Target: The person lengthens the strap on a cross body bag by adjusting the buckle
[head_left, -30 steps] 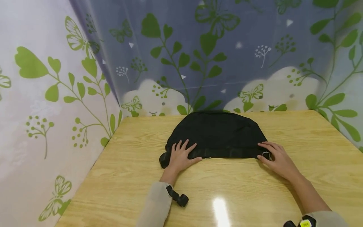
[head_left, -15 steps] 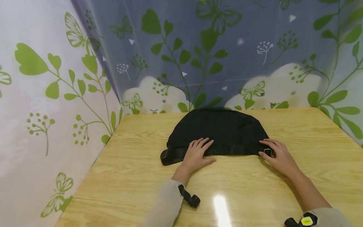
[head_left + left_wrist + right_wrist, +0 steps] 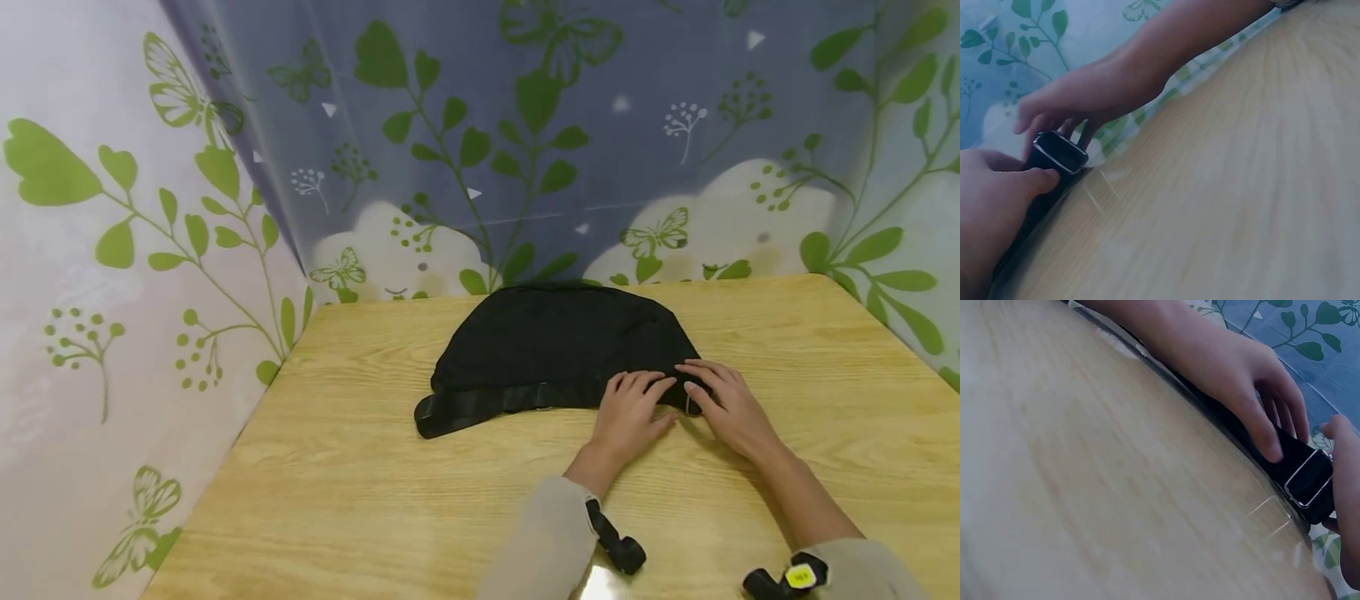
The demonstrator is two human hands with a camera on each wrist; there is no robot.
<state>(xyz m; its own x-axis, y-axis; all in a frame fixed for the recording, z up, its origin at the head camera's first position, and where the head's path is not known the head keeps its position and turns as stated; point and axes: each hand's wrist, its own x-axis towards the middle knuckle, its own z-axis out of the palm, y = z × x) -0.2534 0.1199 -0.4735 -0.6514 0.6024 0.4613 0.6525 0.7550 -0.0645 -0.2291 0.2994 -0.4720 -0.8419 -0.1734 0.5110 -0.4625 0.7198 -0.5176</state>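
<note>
A black fabric bag (image 3: 555, 333), rounded at the top, lies flat on the wooden table. Its black strap (image 3: 472, 406) runs along the near edge, looping at the left end. My left hand (image 3: 633, 412) rests on the strap's right part, fingers fairly straight over the fabric and thumb at the near edge. Beside it my right hand (image 3: 731, 408) holds the strap's right end, thumb and fingers bent about it. A metal buckle (image 3: 1310, 478) shows between the hands in the right wrist view. The right fingertips are partly hidden behind the strap in the left wrist view.
The wooden table (image 3: 337, 483) reaches a patterned cloth backdrop (image 3: 435, 150) behind the bag. Another patterned panel (image 3: 112, 333) stands along the left side. Black wrist straps (image 3: 618, 546) sit at both beige sleeves (image 3: 543, 533).
My left hand has slid rightward along the strap from the bag's left end to beside the right hand, uncovering the strap's left part. The right hand stays at the buckle end.
</note>
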